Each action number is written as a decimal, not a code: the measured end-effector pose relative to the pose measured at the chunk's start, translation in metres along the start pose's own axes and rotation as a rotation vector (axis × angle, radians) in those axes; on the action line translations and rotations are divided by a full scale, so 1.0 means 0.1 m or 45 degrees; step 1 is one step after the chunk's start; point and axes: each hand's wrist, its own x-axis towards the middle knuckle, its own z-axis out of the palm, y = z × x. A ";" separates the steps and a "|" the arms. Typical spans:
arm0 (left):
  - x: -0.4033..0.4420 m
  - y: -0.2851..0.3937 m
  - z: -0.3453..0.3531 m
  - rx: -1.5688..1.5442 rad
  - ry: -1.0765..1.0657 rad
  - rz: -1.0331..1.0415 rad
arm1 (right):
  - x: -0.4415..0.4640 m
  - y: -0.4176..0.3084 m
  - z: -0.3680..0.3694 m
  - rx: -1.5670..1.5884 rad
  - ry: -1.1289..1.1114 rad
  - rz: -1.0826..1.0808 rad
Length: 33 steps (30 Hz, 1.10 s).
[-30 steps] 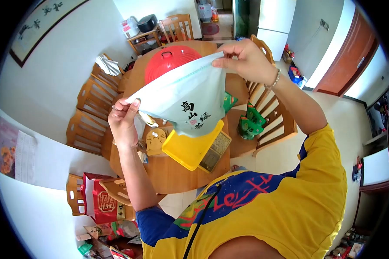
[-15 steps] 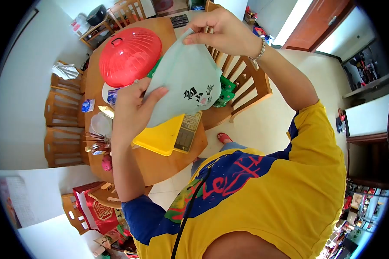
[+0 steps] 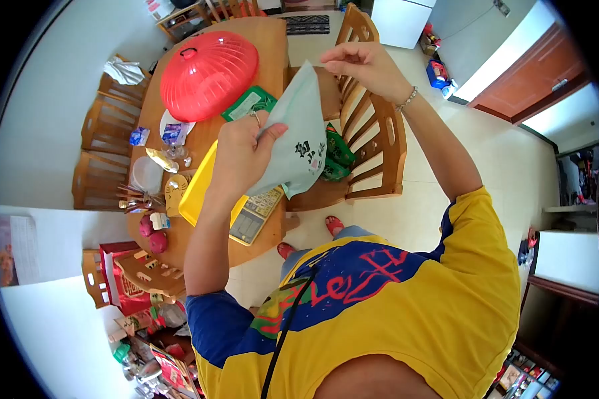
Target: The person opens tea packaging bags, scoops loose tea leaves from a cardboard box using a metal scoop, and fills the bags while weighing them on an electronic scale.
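Observation:
My left hand (image 3: 243,156) grips the side of a pale green tea bag (image 3: 296,126) with dark Chinese characters, thumb on the near face. The bag hangs slanted over the table edge, its pointed corner upward. Just right of that corner is my right hand (image 3: 363,66), fingers bent, thumb and forefinger slightly apart with nothing visible between them. Partly behind my left forearm lies a yellow tray (image 3: 196,186), beside a scale with a keypad (image 3: 256,216). Green packets (image 3: 337,153) rest on the chair behind the bag, and another green packet (image 3: 249,103) lies on the table.
A red dome cover (image 3: 209,76) stands on the wooden table (image 3: 269,46). Blue-and-white packs (image 3: 174,133), a clear container (image 3: 146,174) and pinkish-red round items (image 3: 157,241) sit along the left side. A wooden chair (image 3: 389,143) is close at the right.
My right hand has let go of the bag's upper corner and is now slightly to its right. The bag has narrowed and hangs more upright in my left hand. The view has shifted.

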 end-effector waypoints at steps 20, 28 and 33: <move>-0.18 -0.57 0.65 -0.060 0.081 -0.473 | -1.40 2.86 1.59 -1.014 -0.679 1.492; -0.37 -0.89 1.00 -0.119 0.127 -0.585 | -1.49 3.27 1.67 -1.033 -0.568 1.457; -0.33 -0.89 1.18 -0.106 0.123 -0.701 | -1.46 3.59 1.68 -0.897 -0.727 1.407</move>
